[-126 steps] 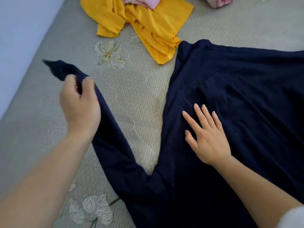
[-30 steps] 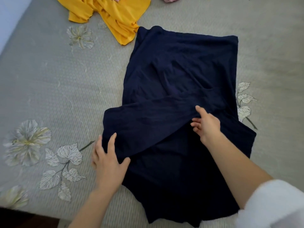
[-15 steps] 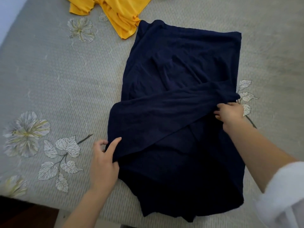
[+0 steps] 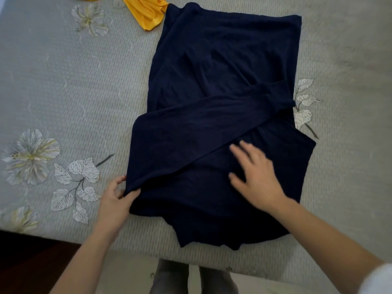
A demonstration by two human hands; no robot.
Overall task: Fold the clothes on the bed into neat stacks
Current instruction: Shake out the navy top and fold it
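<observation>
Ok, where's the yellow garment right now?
In the head view, the yellow garment lies at the top edge, left of centre, on the bed, its corner touching the navy garment's far-left corner.

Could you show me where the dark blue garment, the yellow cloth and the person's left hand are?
dark blue garment (image 4: 222, 60): head view, on its flat upper panel.
yellow cloth (image 4: 146, 14): head view, on the corner beside the garment's top edge.
left hand (image 4: 115, 201): head view, on the back of the hand.

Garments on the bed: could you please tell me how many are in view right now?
2. A navy garment lies spread mid-bed under both hands; a yellow garment sits at the top edge, partly cut off. Others may lie out of frame.
</observation>
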